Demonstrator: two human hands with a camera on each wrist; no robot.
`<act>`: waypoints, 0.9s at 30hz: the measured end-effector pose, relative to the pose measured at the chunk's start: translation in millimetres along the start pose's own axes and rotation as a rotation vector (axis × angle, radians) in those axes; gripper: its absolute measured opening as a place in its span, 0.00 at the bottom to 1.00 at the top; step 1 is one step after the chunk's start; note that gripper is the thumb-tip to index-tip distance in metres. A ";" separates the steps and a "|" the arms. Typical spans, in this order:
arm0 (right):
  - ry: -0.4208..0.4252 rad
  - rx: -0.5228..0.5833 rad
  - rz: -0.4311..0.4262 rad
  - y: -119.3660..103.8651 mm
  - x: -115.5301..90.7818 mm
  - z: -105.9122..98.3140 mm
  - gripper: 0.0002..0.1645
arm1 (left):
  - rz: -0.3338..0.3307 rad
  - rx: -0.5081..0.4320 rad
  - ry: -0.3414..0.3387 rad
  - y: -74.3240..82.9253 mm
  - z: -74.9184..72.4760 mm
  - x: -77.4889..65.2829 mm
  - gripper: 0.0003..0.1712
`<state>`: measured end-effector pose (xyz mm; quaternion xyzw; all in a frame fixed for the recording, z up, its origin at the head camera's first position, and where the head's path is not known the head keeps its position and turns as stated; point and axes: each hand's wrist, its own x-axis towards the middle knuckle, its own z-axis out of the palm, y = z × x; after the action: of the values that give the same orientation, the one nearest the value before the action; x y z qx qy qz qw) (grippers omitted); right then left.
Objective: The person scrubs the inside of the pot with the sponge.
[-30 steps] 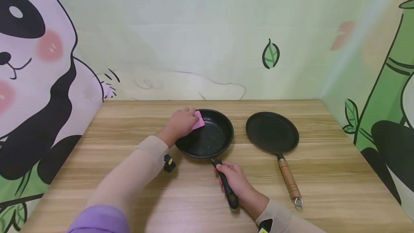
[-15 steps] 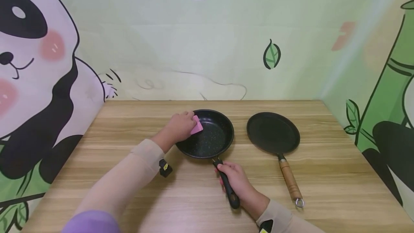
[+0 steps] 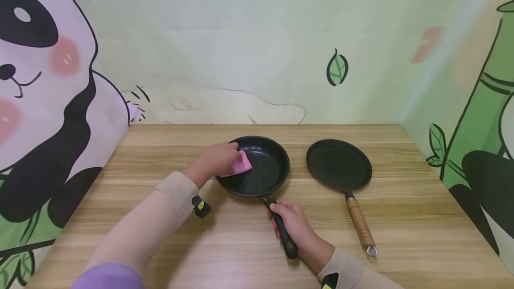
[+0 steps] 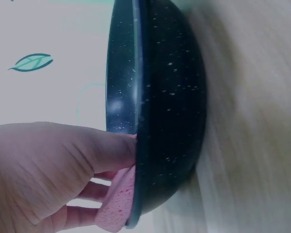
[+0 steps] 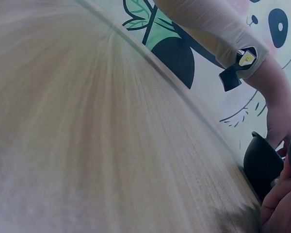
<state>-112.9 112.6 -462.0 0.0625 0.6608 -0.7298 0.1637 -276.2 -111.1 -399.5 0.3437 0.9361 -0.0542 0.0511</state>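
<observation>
A black speckled frying pan rests on the wooden table. My left hand pinches a pink sponge against the inside of the pan's left wall. In the left wrist view the thumb and fingers hold the sponge at the pan's rim; the fingertips are partly hidden behind it. My right hand grips the pan's black handle, thumb on top. In the right wrist view only a part of the right hand shows at the lower right corner.
To the right lies a flat black griddle pan with a wooden handle ending in a metal ring. The wooden table meets a wall painted with a panda and leaves.
My left hand has slid the sponge down along the pan's left inner wall, toward me and slightly left. The right hand stays on the handle, and the pan has hardly moved.
</observation>
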 end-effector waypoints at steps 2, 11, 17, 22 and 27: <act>0.000 -0.002 -0.001 -0.1 0.0 0.3 0.18 | -0.008 -0.025 -0.021 -0.6 -1.5 -1.0 0.18; 0.011 -0.011 0.003 -1.5 1.8 -0.1 0.18 | -0.005 -0.109 -0.115 3.8 -13.3 -6.3 0.17; 0.006 -0.016 0.001 -0.9 2.7 -0.6 0.17 | -0.005 -0.264 -0.194 5.0 -14.5 -7.5 0.17; 0.011 -0.025 0.002 -0.8 3.2 -0.2 0.18 | -0.016 -0.406 -0.251 2.9 -12.0 -10.0 0.15; 0.007 -0.031 0.003 -0.4 3.1 -0.1 0.18 | -0.025 -0.529 -0.324 1.8 -10.4 -12.6 0.14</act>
<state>-116.0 112.2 -462.6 0.0634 0.6726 -0.7190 0.1634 -266.1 -116.4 -387.7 0.2940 0.9016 0.1365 0.2865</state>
